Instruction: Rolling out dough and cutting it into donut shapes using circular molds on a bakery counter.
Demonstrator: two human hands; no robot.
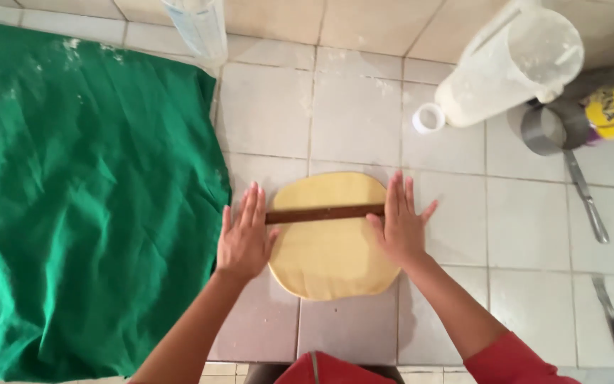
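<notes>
Green cloth [87, 199] lies left — plastic jug [513, 64], knife [611, 316] right.

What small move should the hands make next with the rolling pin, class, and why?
Probably push the rolling pin forward, away from the body. Both flat hands, left hand and right hand, press its ends, and it lies across the upper part of the dough, whose far edge is close ahead on the tiled counter.

The thin dark brown wooden rolling pin [325, 212] looks smooth, lying across a matt, soft pale yellow dough disc [332, 245]. The pale tiled counter [527, 220] is glazed, flour-dusted; the wrinkled green cloth [87, 199] is matt.
</notes>
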